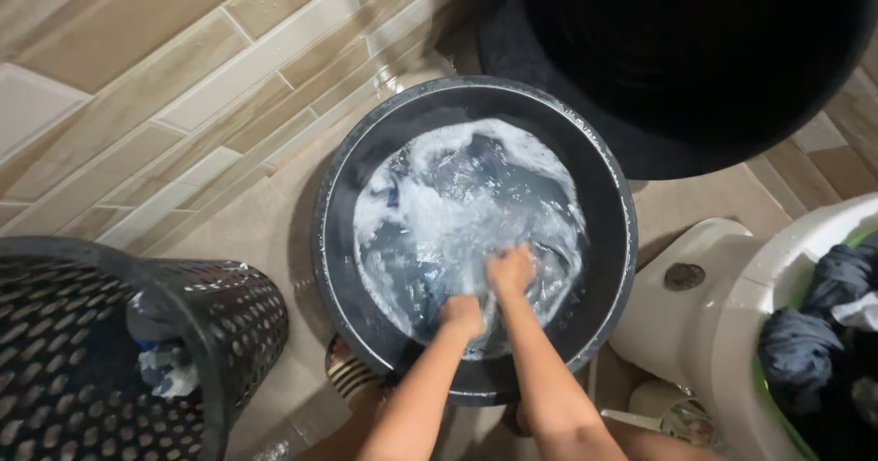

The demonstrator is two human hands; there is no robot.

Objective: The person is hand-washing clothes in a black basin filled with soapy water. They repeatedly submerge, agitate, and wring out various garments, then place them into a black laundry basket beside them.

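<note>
- Left hand (461, 316) plunged into sudsy water, forearm rising from bottom edge; fist closed, knuckles up, gripping a fold of the wet dark-blue cloth (476, 182).
- Right hand (511, 270) just beside and slightly ahead of the left, likewise clenched on the same cloth — wrists near each other, not crossing.
- Cloth lying submerged in the round dark plastic wash basin (608, 200), set on the floor between the two larger containers; white foam ringing the water.
- Fingertips of both hands hidden under foam and fabric; extent of cloth below surface not discernible.
- Large black round tub (695, 68) behind basin, cut off by top edge, interior too dark to read.
- Black perforated plastic laundry basket (219, 319) at lower left, cut off by frame edge; a pale crumpled item inside, kind unclear.
- White ceramic toilet (722, 324) at right, smooth and glossy — dark garments (823, 315) heaped on it.
- Beige rectangular tiles (165, 86) on wall and floor, wet sheen near basin.
</note>
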